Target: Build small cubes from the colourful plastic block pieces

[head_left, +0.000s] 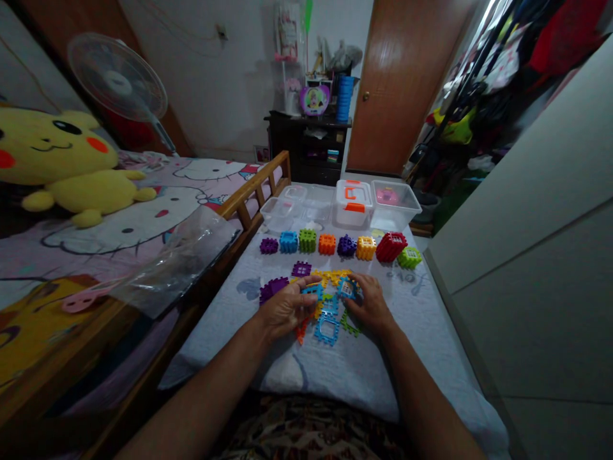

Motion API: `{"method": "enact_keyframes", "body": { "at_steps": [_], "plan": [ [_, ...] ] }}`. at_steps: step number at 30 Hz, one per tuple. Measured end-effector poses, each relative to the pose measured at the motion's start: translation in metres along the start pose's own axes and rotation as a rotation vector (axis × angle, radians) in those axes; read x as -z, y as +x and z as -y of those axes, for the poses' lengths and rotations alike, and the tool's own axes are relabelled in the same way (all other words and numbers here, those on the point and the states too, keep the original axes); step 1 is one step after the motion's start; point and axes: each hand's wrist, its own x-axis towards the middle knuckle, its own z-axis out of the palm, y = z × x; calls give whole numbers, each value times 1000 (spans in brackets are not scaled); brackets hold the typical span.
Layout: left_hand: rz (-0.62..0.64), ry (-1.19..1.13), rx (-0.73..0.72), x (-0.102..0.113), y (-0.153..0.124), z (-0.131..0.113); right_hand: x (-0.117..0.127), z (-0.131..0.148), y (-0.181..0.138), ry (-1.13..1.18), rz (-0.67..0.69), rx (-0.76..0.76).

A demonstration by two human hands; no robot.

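Observation:
Both hands rest on a pile of flat plastic interlocking tiles on a grey cloth-covered surface. My left hand pinches a light blue tile between thumb and fingers. My right hand grips another light blue tile. The two tiles sit close together above orange, yellow, green and blue loose tiles. Purple tiles lie just left of my left hand. Beyond the pile stands a row of several assembled cubes, from the purple one to a red one and a green one.
Clear plastic boxes and a white case with orange latches stand behind the cubes. A wooden bed frame with a yellow plush toy and a clear plastic bag lies left. A white wall runs along the right.

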Motion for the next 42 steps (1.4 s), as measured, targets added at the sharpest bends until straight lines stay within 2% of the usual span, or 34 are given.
{"method": "enact_keyframes", "body": {
  "at_steps": [3,7,10,15,19,24,29,31,34,38,42],
  "plan": [
    [17,75,-22,2,-1,1,-1,-2,2,32,-1,17],
    [-37,296,-66,0,9,1,6,-10,1,57,-175,-80],
    [-32,527,-168,-5,24,-3,9,-17,0,81,-266,-191],
    [6,819,-273,0,42,-13,6,-21,1,136,-270,-271],
    [-6,1155,-352,19,32,-21,5,-22,1,123,-264,-294],
    [106,1560,-419,34,17,-36,5,-23,3,112,-271,-298],
    [288,1904,-536,30,36,-43,6,-24,5,-142,-303,-248],
    [374,2010,-551,25,46,-43,6,-24,4,-277,-294,-282],
    [479,2125,-534,14,54,-42,6,-23,3,-390,-236,-363],
    [506,2207,-498,3,54,-47,6,-21,4,-403,-187,-415],
    [549,2224,-445,2,54,-51,5,-18,5,-419,-158,-446]
  ]
}}
